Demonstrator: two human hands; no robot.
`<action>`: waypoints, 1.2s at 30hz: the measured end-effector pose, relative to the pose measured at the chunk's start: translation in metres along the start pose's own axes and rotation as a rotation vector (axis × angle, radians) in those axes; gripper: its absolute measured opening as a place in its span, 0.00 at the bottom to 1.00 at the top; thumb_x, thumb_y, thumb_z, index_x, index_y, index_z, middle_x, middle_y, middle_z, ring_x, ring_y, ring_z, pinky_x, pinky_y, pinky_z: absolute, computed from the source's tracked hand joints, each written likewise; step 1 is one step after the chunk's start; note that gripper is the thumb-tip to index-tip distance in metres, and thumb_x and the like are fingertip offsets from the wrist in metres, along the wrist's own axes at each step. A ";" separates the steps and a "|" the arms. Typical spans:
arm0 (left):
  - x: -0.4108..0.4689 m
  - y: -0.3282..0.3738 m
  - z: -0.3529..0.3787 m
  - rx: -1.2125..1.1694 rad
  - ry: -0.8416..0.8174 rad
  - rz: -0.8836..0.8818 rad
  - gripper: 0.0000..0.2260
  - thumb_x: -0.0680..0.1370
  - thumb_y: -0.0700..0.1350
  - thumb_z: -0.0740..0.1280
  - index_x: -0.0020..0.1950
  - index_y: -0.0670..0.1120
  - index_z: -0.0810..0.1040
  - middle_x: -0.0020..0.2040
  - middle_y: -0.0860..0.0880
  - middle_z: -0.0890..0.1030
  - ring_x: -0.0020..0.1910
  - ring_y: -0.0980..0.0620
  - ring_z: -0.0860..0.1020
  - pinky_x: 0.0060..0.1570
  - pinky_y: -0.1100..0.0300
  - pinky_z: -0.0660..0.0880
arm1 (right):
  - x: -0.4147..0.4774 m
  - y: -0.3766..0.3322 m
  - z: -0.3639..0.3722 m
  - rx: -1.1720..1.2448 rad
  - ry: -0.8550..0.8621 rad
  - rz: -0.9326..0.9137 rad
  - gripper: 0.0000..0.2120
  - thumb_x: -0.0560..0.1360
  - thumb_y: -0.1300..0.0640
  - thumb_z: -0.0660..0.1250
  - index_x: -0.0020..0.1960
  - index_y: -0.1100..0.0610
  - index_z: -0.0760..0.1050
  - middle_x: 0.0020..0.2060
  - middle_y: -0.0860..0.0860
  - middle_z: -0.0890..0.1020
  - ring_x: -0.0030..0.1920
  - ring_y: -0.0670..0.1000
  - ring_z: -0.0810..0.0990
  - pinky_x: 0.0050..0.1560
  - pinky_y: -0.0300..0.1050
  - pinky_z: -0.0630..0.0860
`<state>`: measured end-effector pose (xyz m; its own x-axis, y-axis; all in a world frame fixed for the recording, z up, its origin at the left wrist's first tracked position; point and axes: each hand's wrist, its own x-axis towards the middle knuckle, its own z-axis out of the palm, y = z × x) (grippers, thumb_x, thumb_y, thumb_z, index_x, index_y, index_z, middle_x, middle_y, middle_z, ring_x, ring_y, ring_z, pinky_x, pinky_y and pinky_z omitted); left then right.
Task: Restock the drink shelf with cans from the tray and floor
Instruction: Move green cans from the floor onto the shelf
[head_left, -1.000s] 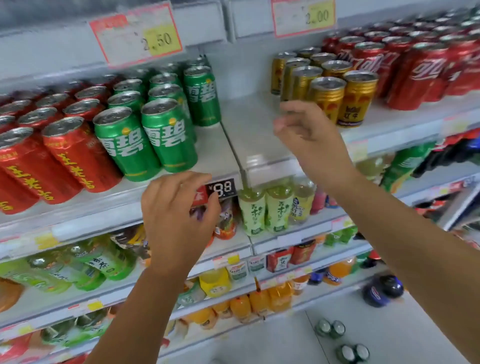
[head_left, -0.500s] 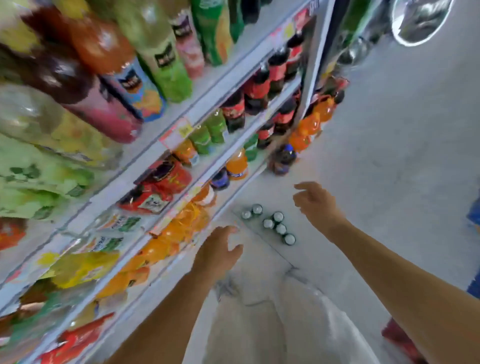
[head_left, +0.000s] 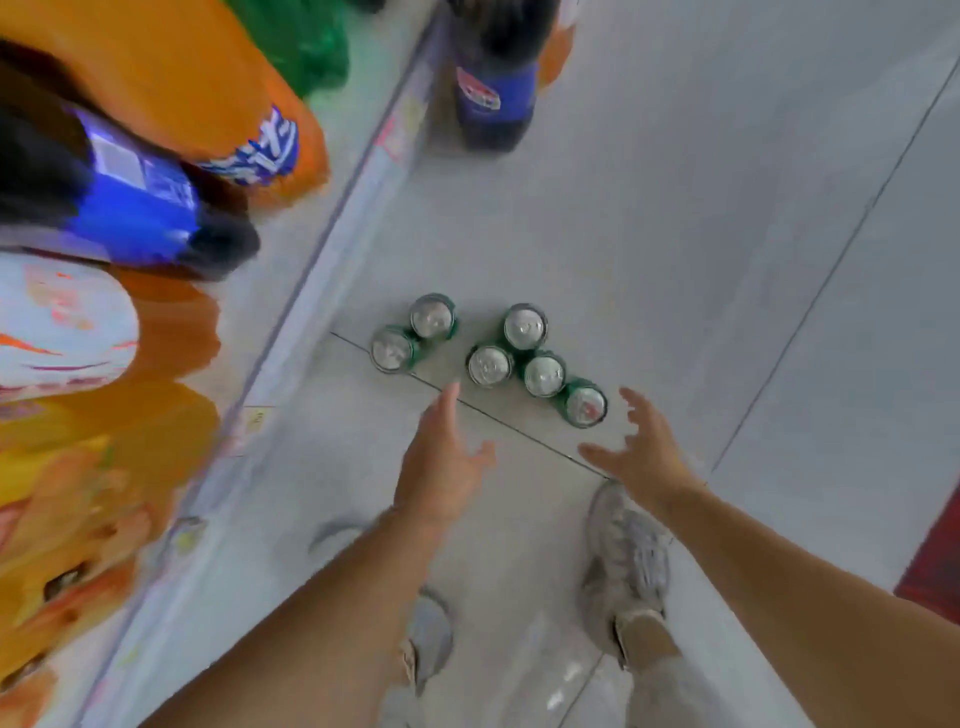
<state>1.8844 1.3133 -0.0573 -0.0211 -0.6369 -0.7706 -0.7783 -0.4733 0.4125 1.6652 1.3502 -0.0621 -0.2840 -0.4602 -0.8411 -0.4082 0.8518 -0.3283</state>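
view from a head-worn camera, looking straight down beside the shelf base (head_left: 291, 317). six green cans (head_left: 488, 365) stood upright on the pale floor tiles (head_left: 675, 208), silver tops up, just out from the shelf base: a touching pair nearest it, then a cluster of four a little further out. both bare hands reached down toward the cans and held nothing. the left hand (head_left: 441, 457), on the side closer to the shelf base, had its fingers straight and close together with the thumb held out to the side, fingertips near the cluster but apart from it. the right hand (head_left: 641, 452), further from the shelf base, had its fingers spread and lightly curved, thumb wide, just beside the outermost can; contact could not be told. above the shelf base lay blurred orange bottles (head_left: 208, 78) and a dark bottle with a blue label (head_left: 130, 202). a second dark bottle (head_left: 493, 88) stood on the floor just off the shelf base. two pale shoes (head_left: 623, 551) showed under the arms.
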 end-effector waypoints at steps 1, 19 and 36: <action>0.022 -0.003 0.010 0.005 0.032 0.048 0.41 0.73 0.49 0.74 0.79 0.51 0.53 0.75 0.45 0.65 0.71 0.47 0.68 0.66 0.50 0.69 | 0.017 0.009 0.010 -0.020 0.007 -0.011 0.46 0.65 0.50 0.79 0.75 0.45 0.57 0.69 0.54 0.66 0.67 0.56 0.71 0.68 0.55 0.69; 0.009 0.014 -0.028 0.004 0.197 0.223 0.28 0.65 0.50 0.78 0.62 0.54 0.72 0.52 0.54 0.80 0.50 0.51 0.78 0.49 0.57 0.75 | -0.029 -0.007 -0.008 -0.020 0.159 -0.068 0.28 0.65 0.51 0.76 0.60 0.46 0.67 0.48 0.45 0.78 0.47 0.50 0.78 0.43 0.44 0.75; -0.488 0.175 -0.401 -0.478 0.750 0.484 0.26 0.61 0.52 0.75 0.58 0.57 0.73 0.54 0.60 0.76 0.55 0.65 0.75 0.53 0.72 0.69 | -0.531 -0.367 -0.193 0.058 -0.064 -0.929 0.24 0.63 0.60 0.79 0.50 0.46 0.69 0.39 0.39 0.80 0.40 0.32 0.78 0.38 0.24 0.70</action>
<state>2.0098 1.2973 0.5859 0.2597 -0.9651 -0.0332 -0.4546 -0.1525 0.8776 1.7981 1.2342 0.5883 0.1839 -0.9501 -0.2520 -0.4028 0.1610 -0.9010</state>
